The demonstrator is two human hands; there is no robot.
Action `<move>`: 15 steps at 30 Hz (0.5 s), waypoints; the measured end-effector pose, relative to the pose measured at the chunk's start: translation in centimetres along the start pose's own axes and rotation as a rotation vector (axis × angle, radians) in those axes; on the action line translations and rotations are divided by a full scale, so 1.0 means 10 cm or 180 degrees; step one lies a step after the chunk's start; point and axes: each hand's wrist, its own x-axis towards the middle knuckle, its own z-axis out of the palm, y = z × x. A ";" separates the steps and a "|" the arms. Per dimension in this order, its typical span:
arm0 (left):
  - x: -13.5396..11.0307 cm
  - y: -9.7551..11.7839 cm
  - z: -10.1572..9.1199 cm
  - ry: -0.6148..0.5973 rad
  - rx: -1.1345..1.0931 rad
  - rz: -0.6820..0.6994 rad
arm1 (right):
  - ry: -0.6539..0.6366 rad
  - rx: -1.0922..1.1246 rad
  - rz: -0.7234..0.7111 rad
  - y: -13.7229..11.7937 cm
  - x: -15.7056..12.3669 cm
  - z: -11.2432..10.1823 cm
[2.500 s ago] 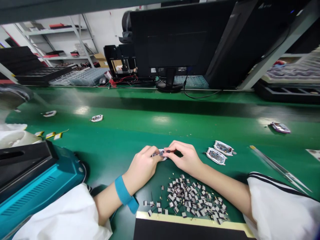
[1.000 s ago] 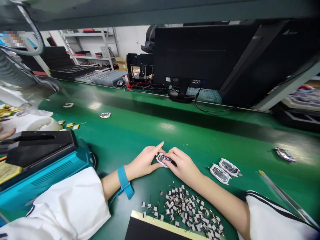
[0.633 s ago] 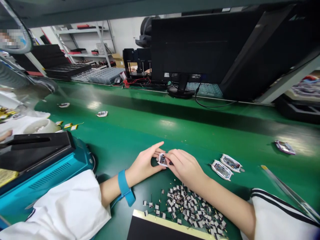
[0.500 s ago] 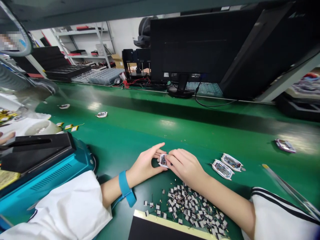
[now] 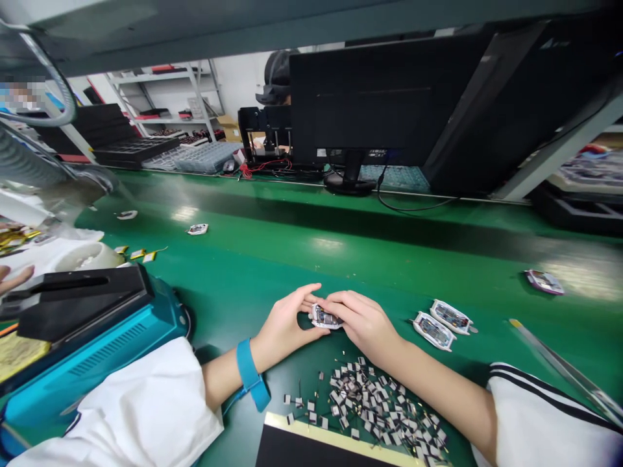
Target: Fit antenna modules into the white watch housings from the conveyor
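Between my two hands is a small white device housing [image 5: 325,318] with a circuit board showing inside. My left hand [image 5: 287,321] grips its left end between thumb and fingers, a blue strap [image 5: 249,366] around that wrist. My right hand [image 5: 363,321] closes on the right end and upper edge, its fingers partly hiding the housing. Just below the hands lies a loose pile of small square parts with short leads [image 5: 374,402]. To the right, two similar open housings [image 5: 435,331] rest side by side on the green mat.
Tweezers [image 5: 559,363] lie at the right. A purple-edged housing [image 5: 545,282] sits farther back, another housing [image 5: 198,229] at back left. A teal machine [image 5: 117,350] stands left, near yellow-wrapped parts [image 5: 141,253]. A monitor [image 5: 360,104] is behind. Another person's hand [image 5: 14,279] shows at far left.
My right fingers have shifted off the housing's face toward its right end and upper edge, so more of the circuit board shows. The view has tilted slightly.
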 end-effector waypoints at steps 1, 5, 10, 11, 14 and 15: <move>0.00 0.01 0.00 0.0022 0.0067 0.0020 | -0.0032 -0.0137 -0.0040 0.00 0.01 -0.02; -0.01 0.03 0.01 0.0088 0.0189 0.0064 | -0.0078 -0.0155 0.0029 -0.02 0.03 -0.04; -0.01 0.03 0.01 0.0018 -0.0086 -0.0009 | 0.0285 0.0614 0.0597 -0.03 0.05 0.02; -0.01 0.03 0.01 0.0017 -0.0137 -0.0006 | 0.0347 0.0750 0.0775 -0.04 0.05 0.03; 0.00 0.02 0.01 0.0046 -0.0183 0.0007 | 0.0356 0.1208 0.1287 -0.04 0.06 0.07; 0.00 0.02 0.01 0.0044 -0.0176 -0.0007 | 0.0305 0.1382 0.1441 -0.04 0.06 0.09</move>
